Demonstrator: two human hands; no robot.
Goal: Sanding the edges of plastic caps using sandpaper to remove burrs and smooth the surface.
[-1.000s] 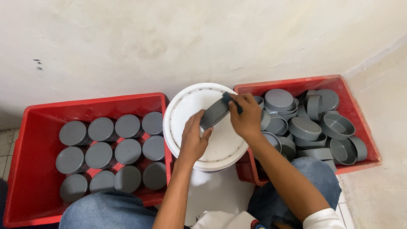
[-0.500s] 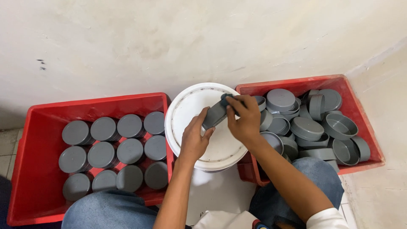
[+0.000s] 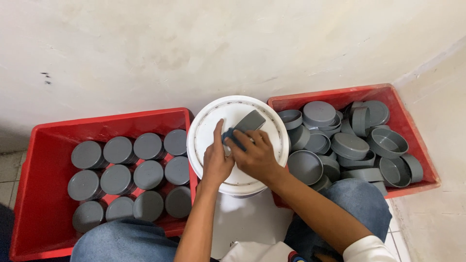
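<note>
Since half a second ago both hands have drawn lower over the white bucket lid (image 3: 204,145), and the grey cap (image 3: 246,124) they share now sits tilted near the lid's middle rather than up by its far right rim.

Nearest the camera, the person's blue-jeaned knees (image 3: 359,204) run off the bottom edge, and something white between them is cut off too, so its kind cannot be told. The left hand (image 3: 216,162) curls narrow against the cap's near end, thumb pointing up; what its fingertips do is hidden behind the right hand. The right hand (image 3: 255,155) is wrapped over the cap's lower part, fingers closed on it (a bluish bit shows under them, too covered to make out).

Only the cap's upper half is clear: a round, shallow, matte grey plastic piece, seen partly edge-on, flat face turned to the upper right.

Left of the bucket, a red crate (image 3: 29,194) holds similar caps stacked in neat rows, flat faces up. Right, another red crate (image 3: 412,121) holds a loose heap, many showing hollow insides. Beyond is a pale, stained wall (image 3: 194,48).
</note>
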